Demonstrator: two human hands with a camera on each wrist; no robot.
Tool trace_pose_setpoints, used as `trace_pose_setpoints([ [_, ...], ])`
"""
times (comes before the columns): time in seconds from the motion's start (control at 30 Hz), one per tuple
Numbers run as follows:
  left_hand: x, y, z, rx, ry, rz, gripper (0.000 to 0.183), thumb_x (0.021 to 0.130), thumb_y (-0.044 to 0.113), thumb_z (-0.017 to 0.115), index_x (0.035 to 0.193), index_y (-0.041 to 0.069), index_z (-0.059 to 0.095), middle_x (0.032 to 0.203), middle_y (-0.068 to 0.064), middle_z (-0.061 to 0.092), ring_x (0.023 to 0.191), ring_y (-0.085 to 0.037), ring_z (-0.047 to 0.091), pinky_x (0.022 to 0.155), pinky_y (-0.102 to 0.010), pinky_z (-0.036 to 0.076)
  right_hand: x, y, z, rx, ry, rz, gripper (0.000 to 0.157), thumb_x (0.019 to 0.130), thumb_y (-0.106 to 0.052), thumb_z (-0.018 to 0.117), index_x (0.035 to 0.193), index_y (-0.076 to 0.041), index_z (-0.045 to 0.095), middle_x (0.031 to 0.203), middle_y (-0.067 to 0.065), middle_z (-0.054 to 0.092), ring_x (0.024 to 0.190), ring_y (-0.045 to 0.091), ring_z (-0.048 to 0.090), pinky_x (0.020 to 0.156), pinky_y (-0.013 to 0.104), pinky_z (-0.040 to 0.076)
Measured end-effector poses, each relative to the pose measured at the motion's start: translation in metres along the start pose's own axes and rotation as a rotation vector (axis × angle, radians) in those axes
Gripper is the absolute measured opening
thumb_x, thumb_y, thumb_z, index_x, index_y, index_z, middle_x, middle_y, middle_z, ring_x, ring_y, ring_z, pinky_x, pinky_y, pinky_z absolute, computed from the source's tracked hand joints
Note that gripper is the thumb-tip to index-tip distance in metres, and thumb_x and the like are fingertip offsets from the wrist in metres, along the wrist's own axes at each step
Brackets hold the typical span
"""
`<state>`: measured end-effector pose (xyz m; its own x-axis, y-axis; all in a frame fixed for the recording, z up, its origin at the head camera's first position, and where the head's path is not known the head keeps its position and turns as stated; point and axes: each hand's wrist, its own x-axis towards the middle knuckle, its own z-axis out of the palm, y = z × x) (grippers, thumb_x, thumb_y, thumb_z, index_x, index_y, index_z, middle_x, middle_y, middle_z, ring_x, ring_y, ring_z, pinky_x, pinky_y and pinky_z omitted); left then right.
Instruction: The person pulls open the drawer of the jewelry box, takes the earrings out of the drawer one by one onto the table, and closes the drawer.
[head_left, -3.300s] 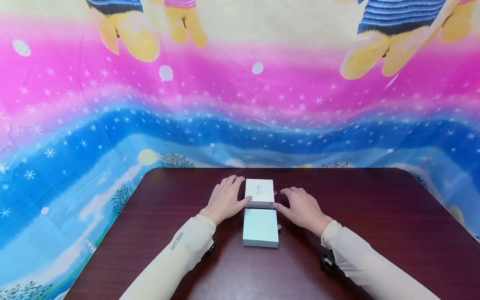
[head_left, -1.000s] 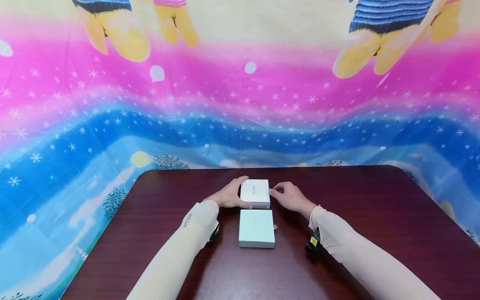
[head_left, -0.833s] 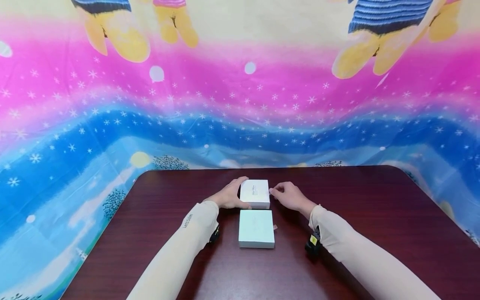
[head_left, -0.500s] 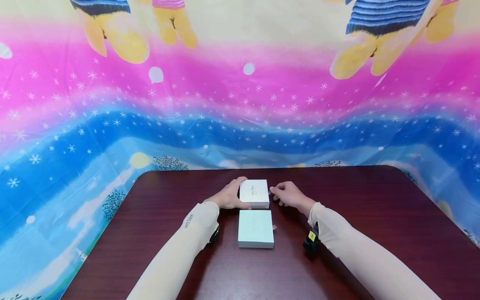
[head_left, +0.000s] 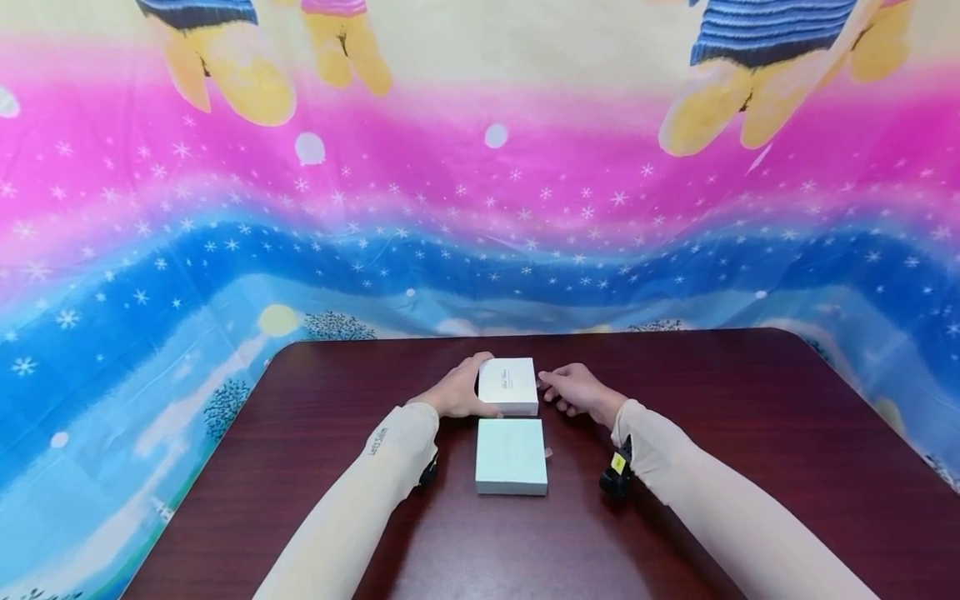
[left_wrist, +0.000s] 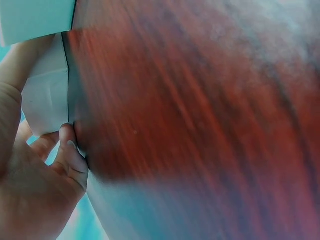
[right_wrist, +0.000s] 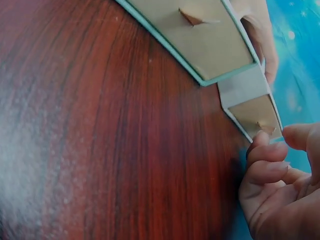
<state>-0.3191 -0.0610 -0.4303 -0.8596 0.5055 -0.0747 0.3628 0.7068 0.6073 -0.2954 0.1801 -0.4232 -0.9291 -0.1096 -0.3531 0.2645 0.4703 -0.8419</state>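
Note:
A white box (head_left: 507, 386) with fine dark lettering on its lid lies toward the far side of the table. My left hand (head_left: 455, 392) grips it from the left, thumb at the near side and fingers round the far side. Out of its tan right side sticks a small brown ribbon tab (right_wrist: 265, 127). My right hand (head_left: 573, 389) is beside that tab, fingers loosely bent and fingertips right at it, with a gap between thumb and fingers in the right wrist view. A mint-green box (head_left: 512, 456) stands just nearer, with its own ribbon tab (right_wrist: 190, 16) on the right.
Both boxes stand on a dark red-brown wooden table (head_left: 360, 517) with rounded far corners. Behind it hangs a colourful printed cloth (head_left: 450, 200). Pale sleeves (head_left: 352, 500) cover the forearms, and a black wrist camera (head_left: 617, 472) sits under the right wrist.
Earlier my hands came in on both sides of the white box and the left took hold. Lately the right fingers have spread a little at the tab; both boxes stay put.

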Motion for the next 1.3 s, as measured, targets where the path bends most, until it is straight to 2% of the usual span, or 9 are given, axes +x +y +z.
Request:
trace_pose_setpoints([
  [0.17,-0.001,0.000,0.000,-0.014,0.001,0.010,0.101,0.071,0.035,0.085,0.150,0.014,0.024,0.136,-0.009,0.046,0.117,-0.024,0.048,0.101,-0.046,0.040,0.003,0.005,-0.001,0.036,-0.005,-0.007,0.036,0.101,-0.033,0.050,0.111,-0.003,0.068,0.072,-0.002,0.054,0.051,0.010,0.040,0.051,0.024,0.035],
  [0.53,0.000,-0.004,0.003,-0.013,-0.002,0.004,0.103,0.072,0.036,0.084,0.151,0.014,0.022,0.134,-0.008,0.048,0.114,-0.022,0.049,0.099,-0.044,0.041,0.006,0.010,0.005,0.004,0.031,-0.040,0.030,0.097,-0.029,0.056,0.102,-0.003,0.069,0.070,-0.001,0.054,0.048,0.011,0.033,0.049,0.025,0.032],
  [0.67,0.001,-0.003,0.002,-0.001,0.001,0.010,0.103,0.072,0.036,0.085,0.151,0.014,0.023,0.134,-0.008,0.048,0.114,-0.022,0.049,0.100,-0.043,0.041,0.008,0.011,0.006,0.001,0.048,-0.049,0.030,0.097,-0.031,0.057,0.101,-0.003,0.070,0.070,0.000,0.054,0.048,0.011,0.034,0.049,0.026,0.033],
  [0.83,0.001,-0.002,0.000,0.018,-0.001,0.009,0.102,0.072,0.036,0.085,0.150,0.014,0.024,0.134,-0.008,0.048,0.115,-0.024,0.048,0.100,-0.044,0.040,0.010,0.013,0.006,0.013,0.049,-0.066,0.025,0.096,-0.025,0.059,0.099,-0.003,0.069,0.068,-0.001,0.054,0.048,0.010,0.035,0.048,0.025,0.032],
  [1.3,-0.001,0.000,0.000,0.004,-0.008,-0.006,0.101,0.073,0.036,0.083,0.151,0.015,0.022,0.139,-0.008,0.046,0.121,-0.027,0.046,0.103,-0.047,0.039,0.010,0.013,0.006,0.019,0.039,-0.063,0.022,0.096,-0.021,0.057,0.095,-0.002,0.068,0.066,-0.002,0.051,0.047,0.011,0.034,0.048,0.025,0.032],
])
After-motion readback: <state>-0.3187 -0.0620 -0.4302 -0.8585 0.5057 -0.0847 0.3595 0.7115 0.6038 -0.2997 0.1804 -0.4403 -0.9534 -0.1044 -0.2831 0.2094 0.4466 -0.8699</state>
